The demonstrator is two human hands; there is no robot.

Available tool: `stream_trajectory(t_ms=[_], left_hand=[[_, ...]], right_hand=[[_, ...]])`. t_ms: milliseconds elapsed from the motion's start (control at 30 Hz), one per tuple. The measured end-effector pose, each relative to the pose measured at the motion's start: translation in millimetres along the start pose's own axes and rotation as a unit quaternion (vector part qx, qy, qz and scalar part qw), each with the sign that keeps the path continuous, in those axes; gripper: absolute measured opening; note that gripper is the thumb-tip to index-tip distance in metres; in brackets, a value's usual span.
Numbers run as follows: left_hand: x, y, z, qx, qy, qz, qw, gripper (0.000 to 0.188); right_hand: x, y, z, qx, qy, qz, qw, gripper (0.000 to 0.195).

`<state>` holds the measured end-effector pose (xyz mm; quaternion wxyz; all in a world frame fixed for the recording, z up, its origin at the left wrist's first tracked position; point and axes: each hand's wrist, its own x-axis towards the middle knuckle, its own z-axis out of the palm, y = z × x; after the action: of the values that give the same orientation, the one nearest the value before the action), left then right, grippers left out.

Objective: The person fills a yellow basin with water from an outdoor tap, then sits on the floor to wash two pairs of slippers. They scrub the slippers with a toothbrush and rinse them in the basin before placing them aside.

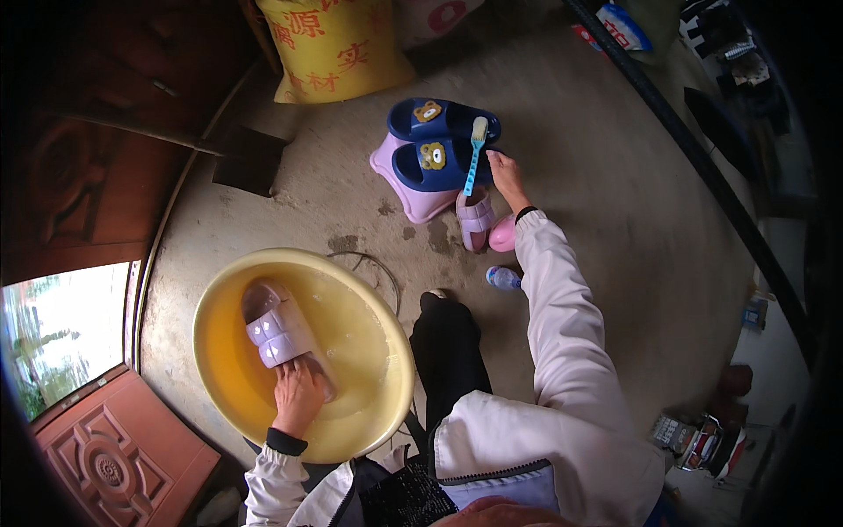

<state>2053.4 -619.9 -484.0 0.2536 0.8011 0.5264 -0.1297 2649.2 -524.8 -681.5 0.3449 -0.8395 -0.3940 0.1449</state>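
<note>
My left hand (299, 395) has its fingers on the heel end of a lilac slide slipper (275, 339), which lies partly in the cloudy water of a yellow plastic basin (395, 329). My right hand (506, 174) reaches forward beside the heel of the nearer of two navy slide slippers (431, 158) with bear emblems; whether its fingertips grip it I cannot tell. These slippers rest on a lilac plastic stool (425, 204). A blue-handled scrubbing brush (475, 158) lies across them, bristles up. Another lilac slipper (474, 217) stands against the stool.
A pink object (504, 234) and a plastic bottle (504, 278) are near my right forearm. A yellow woven sack (342, 53) stands at the top, with a dark flat blade (250, 161) to its lower left. A black bar (691, 151) crosses the right side. Carved reddish door panels (125, 454) stand left.
</note>
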Motion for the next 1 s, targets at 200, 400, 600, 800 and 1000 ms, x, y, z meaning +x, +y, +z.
stream_trajectory(t_ms=[200, 400, 600, 800, 1000], left_hand=[[-2.8, 8.2, -7.7, 0.001, -0.005, -0.006, 1.0, 0.046], [4.0, 10.2, -12.5, 0.0, -0.032, -0.016, 0.999, 0.046], [2.1, 9.4, -10.0, 0.015, -0.028, -0.004, 0.999, 0.047], [5.1, 11.7, -16.8, 0.006, -0.023, 0.004, 1.0, 0.045], [3.4, 12.0, -16.3, -0.001, -0.044, -0.02, 0.999, 0.044]], right_hand=[[-49.7, 37.6, 9.0, 0.037, 0.197, 0.121, 0.972, 0.026], [-85.1, 77.4, 31.6, 0.075, 0.271, 0.326, 0.903, 0.042], [-72.9, 66.0, 32.1, 0.032, 0.191, 0.32, 0.927, 0.041], [-106.6, 146.4, 69.8, 0.092, 0.125, 0.502, 0.851, 0.044], [-127.8, 133.6, 95.2, 0.465, 0.137, 0.568, 0.665, 0.031]])
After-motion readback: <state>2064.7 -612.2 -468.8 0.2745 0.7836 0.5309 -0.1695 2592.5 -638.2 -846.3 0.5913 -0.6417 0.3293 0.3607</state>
